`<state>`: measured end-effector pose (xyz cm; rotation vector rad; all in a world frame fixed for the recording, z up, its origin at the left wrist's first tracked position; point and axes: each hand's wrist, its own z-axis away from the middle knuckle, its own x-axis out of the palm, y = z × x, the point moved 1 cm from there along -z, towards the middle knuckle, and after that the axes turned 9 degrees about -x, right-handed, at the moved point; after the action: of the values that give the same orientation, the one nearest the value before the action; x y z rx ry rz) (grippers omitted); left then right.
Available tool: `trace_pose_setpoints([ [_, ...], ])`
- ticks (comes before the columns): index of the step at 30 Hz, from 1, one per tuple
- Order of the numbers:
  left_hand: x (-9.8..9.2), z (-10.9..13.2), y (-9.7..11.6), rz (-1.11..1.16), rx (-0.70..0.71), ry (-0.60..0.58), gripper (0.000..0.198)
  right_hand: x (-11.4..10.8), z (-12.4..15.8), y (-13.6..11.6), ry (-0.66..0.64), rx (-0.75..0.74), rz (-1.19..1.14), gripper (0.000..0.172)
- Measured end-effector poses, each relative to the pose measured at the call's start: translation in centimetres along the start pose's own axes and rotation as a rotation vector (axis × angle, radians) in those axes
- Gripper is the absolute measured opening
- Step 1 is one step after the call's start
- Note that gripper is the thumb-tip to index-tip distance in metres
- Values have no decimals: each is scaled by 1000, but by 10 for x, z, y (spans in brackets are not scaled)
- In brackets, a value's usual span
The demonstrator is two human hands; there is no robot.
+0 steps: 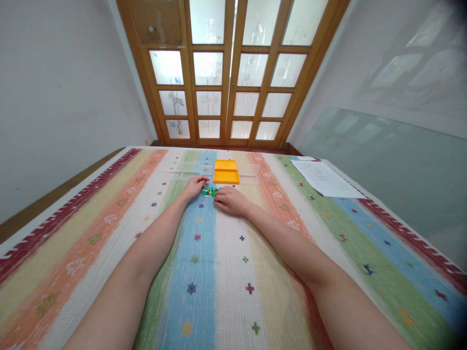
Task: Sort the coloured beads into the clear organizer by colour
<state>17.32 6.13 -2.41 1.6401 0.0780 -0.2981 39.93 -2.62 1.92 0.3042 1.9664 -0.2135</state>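
A small heap of green, blue and white pieces lies on the striped cloth. Too small to name, the pieces sit between my two hands. At the heap's left edge is my left hand, its fingers bent and drawn together in a pinch. My right hand rests at the right edge, fingers curled and close together over the nearest pieces. Whatever either hand's fingertips hold is hidden. Just beyond the hands, an orange plastic box stands with two shallow halves side by side, hinged open.
Clear plastic trays flank the orange box on both sides. A printed paper sheet lies toward the table's right edge. The striped tablecloth covers the table. Beyond its far edge are wooden glass-paned doors, with walls on either side.
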Motion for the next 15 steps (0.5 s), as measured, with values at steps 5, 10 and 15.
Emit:
trace_pose_setpoints([
  [5,0,-2,-4,-115,43,8,30,4,1,5,35,4,40,14],
  [10,3,7,3,-370,176,10,26,3,12,23,81,129,82,12],
  [15,6,16,14,-478,233,-25,27,3,23,39,147,308,14,17],
])
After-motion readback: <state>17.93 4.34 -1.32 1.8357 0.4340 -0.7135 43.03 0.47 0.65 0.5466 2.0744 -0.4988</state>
